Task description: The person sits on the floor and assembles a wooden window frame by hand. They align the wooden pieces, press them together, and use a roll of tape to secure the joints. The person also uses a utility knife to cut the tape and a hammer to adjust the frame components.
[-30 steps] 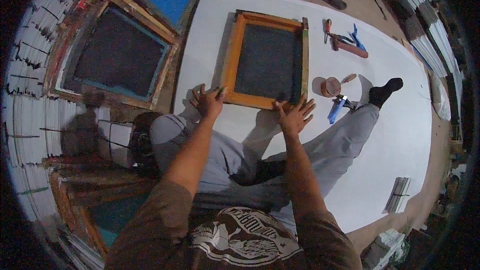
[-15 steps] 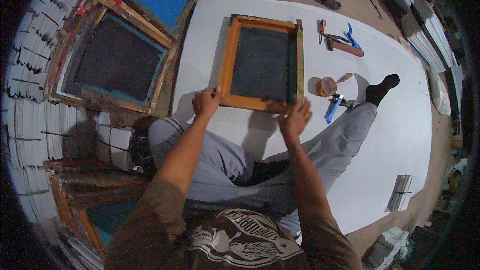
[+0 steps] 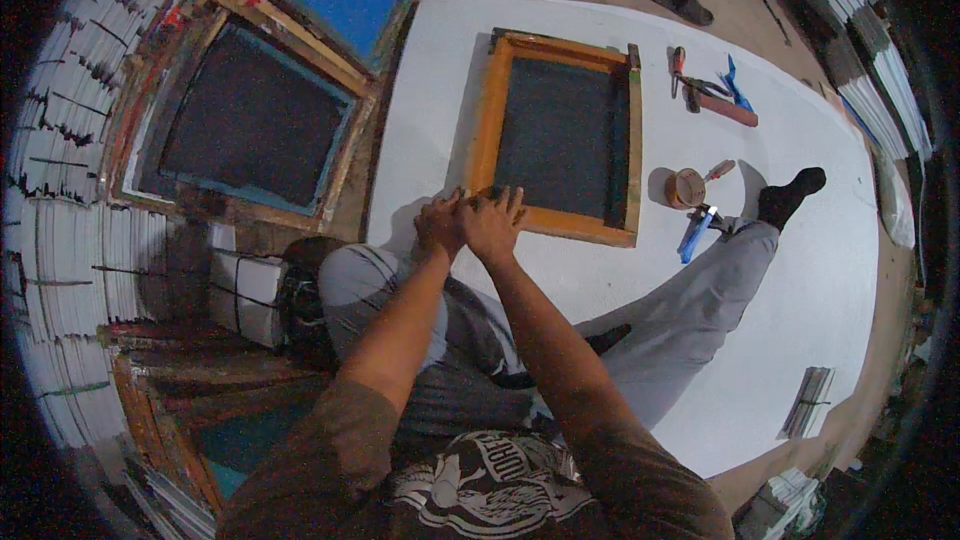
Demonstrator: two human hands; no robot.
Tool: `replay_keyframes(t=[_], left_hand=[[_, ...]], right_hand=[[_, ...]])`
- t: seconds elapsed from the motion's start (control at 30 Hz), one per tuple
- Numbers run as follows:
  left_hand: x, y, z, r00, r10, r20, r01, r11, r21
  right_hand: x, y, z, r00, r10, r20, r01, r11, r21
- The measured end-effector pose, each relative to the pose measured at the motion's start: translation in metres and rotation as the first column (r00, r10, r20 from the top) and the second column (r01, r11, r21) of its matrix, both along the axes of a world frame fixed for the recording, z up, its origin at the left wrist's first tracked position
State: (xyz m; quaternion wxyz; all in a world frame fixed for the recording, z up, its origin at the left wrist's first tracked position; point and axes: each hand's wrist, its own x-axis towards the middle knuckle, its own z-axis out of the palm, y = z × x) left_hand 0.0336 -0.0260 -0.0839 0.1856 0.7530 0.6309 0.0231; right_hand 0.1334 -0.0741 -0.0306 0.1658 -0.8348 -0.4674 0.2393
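In front of me a wooden screen frame with dark mesh lies on a white sheet. Both my hands meet at its near left corner. My left hand is closed there, fingers curled; whatever it may hold is hidden. Right beside it, my right hand rests over the corner with its fingers apart, some pointing across the near rail. That corner is covered by the hands.
Right of the frame lie a screwdriver, pliers, a hammer-like tool, a roll of brown tape and a blue-handled tool. More framed screens stand at left, beside paper stacks. My leg stretches right.
My right hand has left the near right corner and come over to the near left one, beside my left hand. The whole view has shifted slightly, so the scene sits farther right.
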Motion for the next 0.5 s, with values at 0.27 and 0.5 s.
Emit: replay_keyframes(t=[0.27, 0.5], left_hand=[[-0.028, 0.005, -0.045, 0.996, -0.094, 0.004, 0.094, 0.995, 0.039], [-0.036, 0.017, -0.111, 0.836, 0.233, 0.497, -0.228, 0.971, -0.07]], right_hand=[[-0.023, 0.031, 0.001, 0.99, -0.106, -0.089, 0.095, 0.988, -0.12], [0.042, 0.043, -0.013, 0.99, 0.096, -0.103, -0.122, 0.948, -0.293]])
